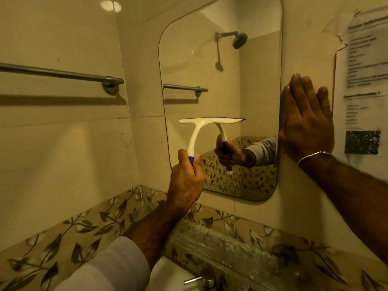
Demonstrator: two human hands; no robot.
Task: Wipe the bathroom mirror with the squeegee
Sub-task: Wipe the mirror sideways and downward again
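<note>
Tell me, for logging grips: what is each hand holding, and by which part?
Left hand holds the squeegee by its blue handle end. Right hand holds nothing, pressed flat at the mirror edge.

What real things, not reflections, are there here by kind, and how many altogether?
Hands: 2, left and right
Squeegee: 1
Mirror: 1
Towel bar: 1
Paper notice: 1
Tap: 1
Total: 7
</note>
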